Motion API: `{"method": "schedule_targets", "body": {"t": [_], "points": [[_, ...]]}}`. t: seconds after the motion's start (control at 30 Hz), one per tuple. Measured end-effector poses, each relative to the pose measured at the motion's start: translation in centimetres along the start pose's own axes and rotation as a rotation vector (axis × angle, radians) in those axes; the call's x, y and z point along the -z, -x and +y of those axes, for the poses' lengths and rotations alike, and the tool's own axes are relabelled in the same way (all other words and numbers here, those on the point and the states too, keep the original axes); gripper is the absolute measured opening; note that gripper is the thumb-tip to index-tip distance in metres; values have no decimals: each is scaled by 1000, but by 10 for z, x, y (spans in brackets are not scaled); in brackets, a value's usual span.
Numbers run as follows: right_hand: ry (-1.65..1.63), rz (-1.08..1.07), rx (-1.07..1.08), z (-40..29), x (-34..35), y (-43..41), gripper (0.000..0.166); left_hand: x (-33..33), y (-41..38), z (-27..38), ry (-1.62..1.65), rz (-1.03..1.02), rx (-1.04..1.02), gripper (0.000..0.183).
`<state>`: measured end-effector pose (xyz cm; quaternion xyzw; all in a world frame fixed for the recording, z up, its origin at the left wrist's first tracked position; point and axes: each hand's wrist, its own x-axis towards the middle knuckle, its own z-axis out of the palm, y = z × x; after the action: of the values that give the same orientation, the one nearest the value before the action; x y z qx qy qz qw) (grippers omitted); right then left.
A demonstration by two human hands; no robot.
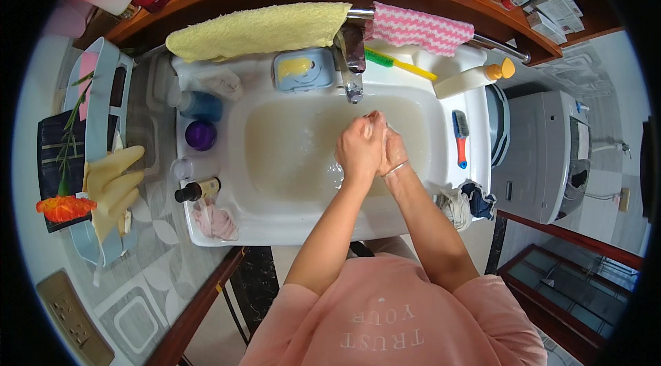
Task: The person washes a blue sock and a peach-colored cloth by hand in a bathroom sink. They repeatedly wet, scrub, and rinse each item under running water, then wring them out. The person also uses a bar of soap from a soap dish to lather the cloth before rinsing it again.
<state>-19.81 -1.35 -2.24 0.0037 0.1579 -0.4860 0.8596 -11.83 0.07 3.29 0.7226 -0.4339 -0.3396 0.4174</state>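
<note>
My left hand (359, 146) and my right hand (395, 149) are pressed together, wet, just below the chrome faucet (354, 69). A thin bracelet circles the right wrist. Whether anything small lies between the palms cannot be told. Beneath them the white washbasin (330, 224) holds cloudy water (289, 144). Behind the basin, left of the faucet, a yellow soap bar (294, 67) lies in a blue soap dish (323, 69). A yellow brush with green bristles (400, 63) lies to the faucet's right.
A yellow towel (258, 30) and a pink striped cloth (421, 27) hang on the rail. A pump bottle (465, 82), a red-blue brush (460, 139) and crumpled cloths (459, 206) are at right. Bottles (204, 106) and a pink cloth (216, 220) line the left edge.
</note>
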Motion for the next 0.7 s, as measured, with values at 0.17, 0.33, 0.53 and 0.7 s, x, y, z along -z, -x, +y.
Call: {"method": "schedule_targets", "body": {"t": [0.17, 0.33, 0.53, 0.7], "points": [[168, 367, 48, 3, -61, 19, 21, 13, -43, -38, -36, -33, 162, 37], [-21, 48, 220, -37, -57, 30, 52, 42, -16, -47, 653, -397, 335, 40], [-16, -46, 78, -13, -29, 22, 69, 45, 7, -20, 730, -707, 133, 75], [130, -63, 411, -16, -41, 9, 54, 60, -1, -30, 462, -613, 378, 62]]}}
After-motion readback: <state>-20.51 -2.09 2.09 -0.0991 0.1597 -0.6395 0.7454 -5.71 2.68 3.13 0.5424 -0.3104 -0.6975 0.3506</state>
